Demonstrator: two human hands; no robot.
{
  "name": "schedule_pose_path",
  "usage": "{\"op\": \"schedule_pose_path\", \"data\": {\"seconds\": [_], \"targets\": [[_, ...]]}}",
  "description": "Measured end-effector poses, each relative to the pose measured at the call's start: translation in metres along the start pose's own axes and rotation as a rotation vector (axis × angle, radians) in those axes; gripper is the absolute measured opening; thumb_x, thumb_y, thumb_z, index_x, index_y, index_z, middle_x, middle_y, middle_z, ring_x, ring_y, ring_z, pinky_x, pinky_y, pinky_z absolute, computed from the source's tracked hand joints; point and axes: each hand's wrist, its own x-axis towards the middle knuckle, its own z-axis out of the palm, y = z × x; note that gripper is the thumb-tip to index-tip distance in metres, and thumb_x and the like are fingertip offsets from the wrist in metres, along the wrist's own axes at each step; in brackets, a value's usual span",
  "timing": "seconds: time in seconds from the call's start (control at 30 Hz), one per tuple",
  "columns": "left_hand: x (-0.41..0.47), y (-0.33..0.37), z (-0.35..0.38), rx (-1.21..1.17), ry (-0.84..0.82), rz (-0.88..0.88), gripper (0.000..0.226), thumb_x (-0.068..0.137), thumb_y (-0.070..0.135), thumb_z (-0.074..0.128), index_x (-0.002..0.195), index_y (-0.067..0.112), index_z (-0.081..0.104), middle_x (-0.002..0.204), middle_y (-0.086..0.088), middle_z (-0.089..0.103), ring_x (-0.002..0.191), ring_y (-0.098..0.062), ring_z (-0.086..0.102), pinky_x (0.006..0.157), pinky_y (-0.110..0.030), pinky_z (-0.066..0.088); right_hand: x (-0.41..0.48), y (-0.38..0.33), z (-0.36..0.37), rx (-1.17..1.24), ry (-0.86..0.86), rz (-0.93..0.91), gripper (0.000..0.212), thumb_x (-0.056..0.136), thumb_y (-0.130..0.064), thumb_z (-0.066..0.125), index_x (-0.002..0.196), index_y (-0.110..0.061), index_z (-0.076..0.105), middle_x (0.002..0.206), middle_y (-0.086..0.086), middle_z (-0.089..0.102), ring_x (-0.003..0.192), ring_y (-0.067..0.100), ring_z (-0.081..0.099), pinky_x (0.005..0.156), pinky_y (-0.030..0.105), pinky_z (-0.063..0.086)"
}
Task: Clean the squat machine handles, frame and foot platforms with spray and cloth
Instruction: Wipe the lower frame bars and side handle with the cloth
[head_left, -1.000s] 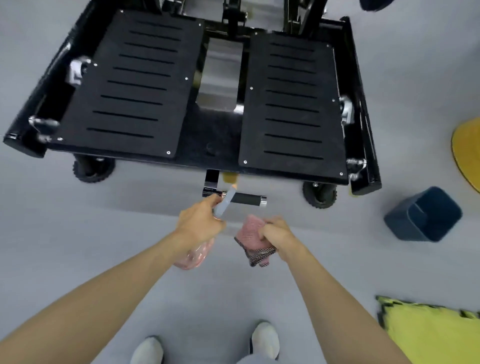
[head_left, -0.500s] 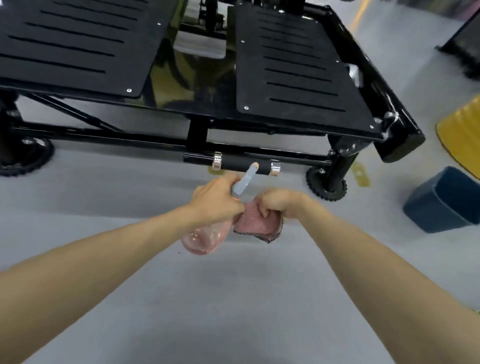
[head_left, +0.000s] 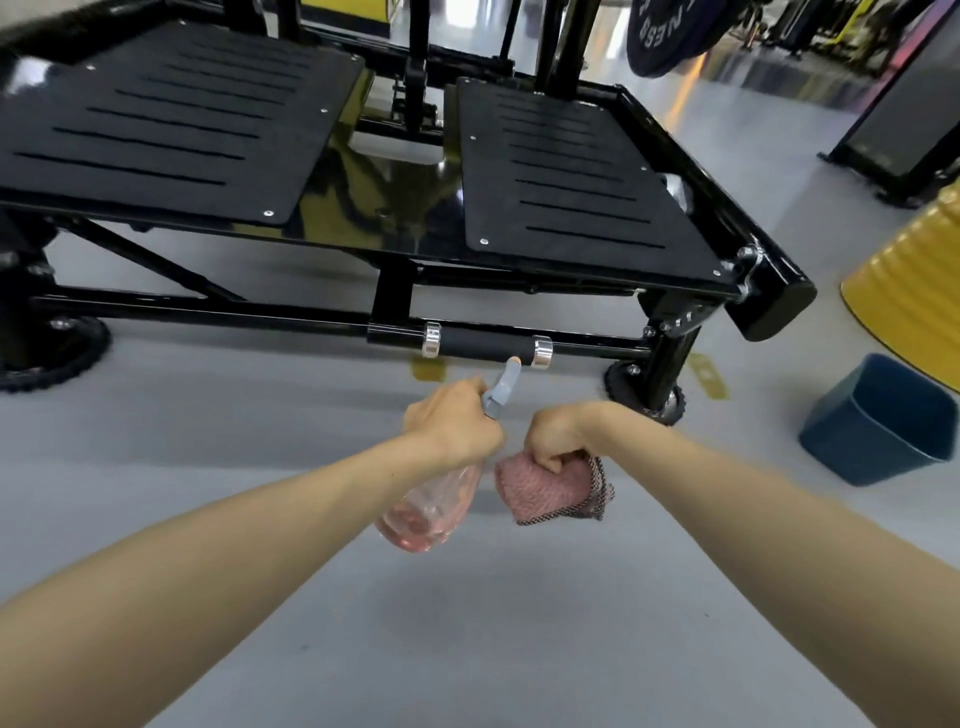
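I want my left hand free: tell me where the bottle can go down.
The bare grey floor on your side of the handle is free. So is the strip between the wheel and the blue bin. Under the frame it is crowded with bars.

The left hand (head_left: 452, 426) wraps the neck of the spray bottle (head_left: 431, 504), hiding its trigger, and the right hand (head_left: 558, 434) covers the top of the bunched cloth (head_left: 540, 493). At twelve o'clock the uprights (head_left: 563, 41) run off the top edge, at one o'clock the weight plate (head_left: 670, 36) is cut so its lettering cannot be read whole, and the gear (head_left: 810, 26) beyond it is a blur. The wheel (head_left: 47, 358) at nine o'clock is clipped by the left edge, the yellow drum (head_left: 914, 291) at three o'clock by the right.
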Motion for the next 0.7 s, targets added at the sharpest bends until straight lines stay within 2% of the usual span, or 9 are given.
{"op": "schedule_pose_path", "data": {"seconds": [0.07, 0.13, 0.2, 0.33, 0.4, 0.47, 0.57, 0.63, 0.7], "targets": [[0.000, -0.003, 0.000, 0.021, 0.002, 0.006, 0.019, 0.073, 0.015, 0.055, 0.085, 0.024, 0.045, 0.076, 0.006, 0.055, 0.082, -0.027, 0.055, 0.065, -0.030, 0.036, 0.001, 0.000, 0.005, -0.094, -0.034, 0.004, 0.021, 0.082, 0.006, 0.052, 0.100, 0.002, 0.060, 0.099, 0.013, 0.050, 0.087, 0.022, 0.046, 0.049, 0.021, 0.033], [-0.003, -0.006, -0.003, 0.005, 0.030, -0.006, 0.018, 0.072, 0.014, 0.055, 0.081, 0.024, 0.043, 0.075, 0.005, 0.055, 0.081, -0.028, 0.055, 0.064, -0.030, 0.036, 0.003, -0.004, 0.007, -0.135, -0.059, -0.011, 0.035, 0.083, 0.004, 0.052, 0.117, 0.004, 0.061, 0.104, 0.014, 0.052, 0.089, 0.022, 0.047, 0.052, 0.023, 0.036], [-0.009, -0.013, -0.009, -0.029, 0.056, -0.031, 0.019, 0.071, 0.015, 0.056, 0.086, 0.024, 0.047, 0.077, 0.005, 0.057, 0.082, -0.028, 0.056, 0.065, -0.031, 0.038, 0.005, -0.014, 0.012, -0.117, -0.073, -0.030, 0.040, 0.083, 0.004, 0.052, 0.123, 0.004, 0.059, 0.108, 0.016, 0.054, 0.089, 0.023, 0.048, 0.055, 0.025, 0.039], [-0.026, -0.034, -0.022, -0.073, 0.072, -0.108, 0.042, 0.070, 0.015, 0.057, 0.109, 0.030, 0.054, 0.094, 0.006, 0.066, 0.089, -0.025, 0.059, 0.074, -0.032, 0.044, 0.011, -0.037, 0.028, -0.118, -0.149, -0.102, 0.035, 0.081, 0.007, 0.051, 0.114, 0.008, 0.061, 0.097, 0.016, 0.052, 0.077, 0.024, 0.049, 0.050, 0.024, 0.036], [-0.033, -0.043, -0.028, -0.098, 0.084, -0.147, 0.044, 0.070, 0.013, 0.058, 0.111, 0.029, 0.054, 0.099, 0.006, 0.066, 0.091, -0.025, 0.060, 0.076, -0.031, 0.044, 0.014, -0.045, 0.032, -0.109, -0.175, -0.110, 0.030, 0.080, 0.009, 0.050, 0.107, 0.003, 0.062, 0.097, 0.016, 0.051, 0.082, 0.024, 0.049, 0.051, 0.025, 0.036], [-0.039, -0.049, -0.033, -0.102, 0.092, -0.183, 0.042, 0.070, 0.012, 0.059, 0.108, 0.028, 0.055, 0.094, 0.003, 0.066, 0.089, -0.025, 0.060, 0.079, -0.032, 0.046, 0.015, -0.050, 0.031, -0.103, -0.177, -0.103, 0.031, 0.080, 0.010, 0.049, 0.108, 0.002, 0.060, 0.098, 0.016, 0.051, 0.083, 0.025, 0.051, 0.053, 0.026, 0.037], [-0.043, -0.060, -0.038, -0.130, 0.087, -0.235, 0.034, 0.070, 0.012, 0.059, 0.100, 0.026, 0.055, 0.089, 0.001, 0.066, 0.088, -0.026, 0.063, 0.082, -0.034, 0.048, 0.016, -0.059, 0.024, -0.147, -0.147, -0.104, 0.032, 0.081, 0.008, 0.050, 0.111, 0.006, 0.061, 0.088, 0.016, 0.053, 0.065, 0.023, 0.049, 0.052, 0.026, 0.037], [-0.042, -0.069, -0.041, -0.207, 0.101, -0.258, 0.030, 0.064, 0.014, 0.058, 0.092, 0.025, 0.055, 0.082, 0.001, 0.066, 0.084, -0.028, 0.064, 0.079, -0.036, 0.050, 0.016, -0.065, 0.021, -0.210, -0.118, -0.121, 0.023, 0.083, 0.005, 0.051, 0.103, 0.003, 0.061, 0.083, 0.014, 0.052, 0.067, 0.025, 0.048, 0.050, 0.025, 0.036], [-0.040, -0.076, -0.043, -0.288, 0.139, -0.256, 0.031, 0.054, 0.019, 0.055, 0.085, 0.026, 0.053, 0.073, 0.002, 0.062, 0.073, -0.027, 0.061, 0.074, -0.038, 0.052, 0.015, -0.068, 0.019, -0.244, -0.096, -0.132, 0.018, 0.084, 0.004, 0.051, 0.100, -0.001, 0.059, 0.093, 0.015, 0.051, 0.077, 0.025, 0.048, 0.052, 0.025, 0.036]]}}
